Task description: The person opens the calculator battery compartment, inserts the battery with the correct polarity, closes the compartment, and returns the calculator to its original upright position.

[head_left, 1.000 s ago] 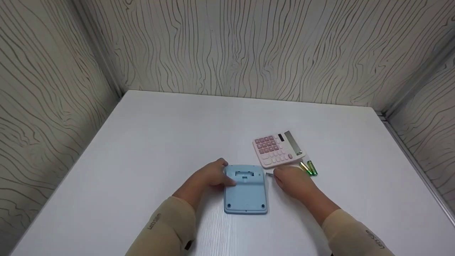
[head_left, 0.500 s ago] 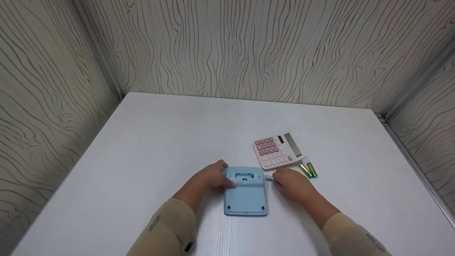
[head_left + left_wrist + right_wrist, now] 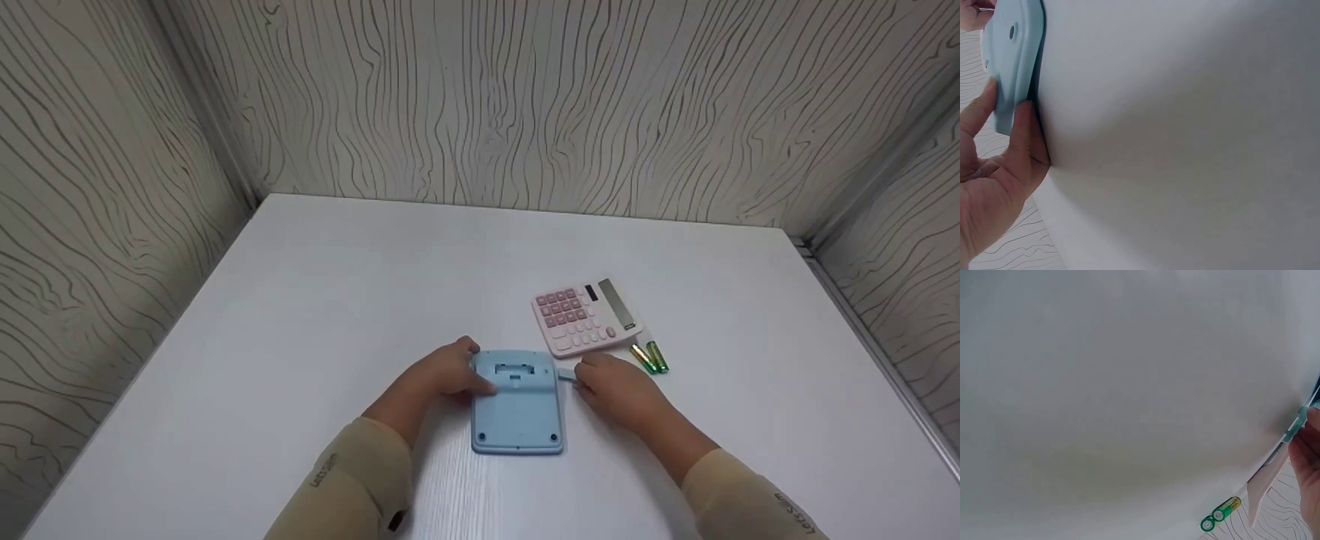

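Note:
A light-blue calculator (image 3: 517, 416) lies face down on the white table, its battery compartment (image 3: 514, 370) uncovered near the far end. My left hand (image 3: 448, 369) grips its left edge, thumb on the back; in the left wrist view the fingers (image 3: 1023, 132) reach around that edge. At the right side, my right hand (image 3: 619, 386) pinches a small light-blue battery cover (image 3: 567, 374), close to the calculator's edge. In the right wrist view this cover (image 3: 1296, 426) sits between thumb and fingertips. Whether the compartment holds a battery is too small to tell.
A pink calculator (image 3: 586, 319) lies face up just beyond my right hand. Two green batteries (image 3: 649, 358) lie side by side at its near right corner. Patterned wall panels (image 3: 480, 105) stand behind the table and at its sides.
The battery cover in my right hand has turned, so more of its flat side shows beside the blue calculator. My left hand keeps its grip in the same place.

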